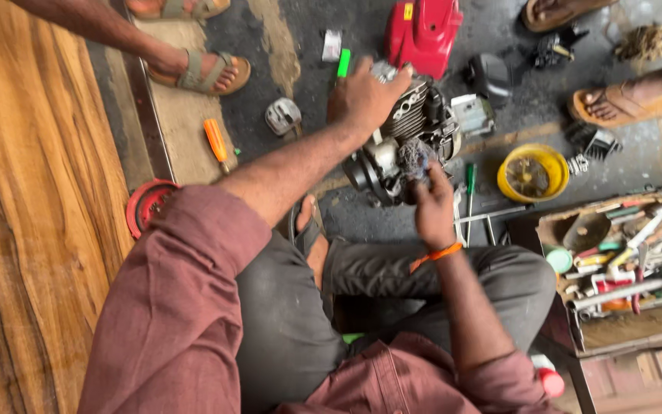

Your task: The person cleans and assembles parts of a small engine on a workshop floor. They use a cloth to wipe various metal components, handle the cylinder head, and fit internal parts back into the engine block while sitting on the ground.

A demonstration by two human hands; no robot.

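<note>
Sitting on the floor, left hand (365, 96) gripping top of small engine (404, 142), right hand (432, 207) clutching grey rag (415, 157) against it, wiping; red cover (423, 31) already off, yellow wheel (532, 172) and loose parts scattered around, so mid-teardown, cleaning unfinished

A single head-worn camera looks steeply down from close above the seated person's lap. It faces the floor (499, 31) ahead, arms entering from the lower frame.
</note>
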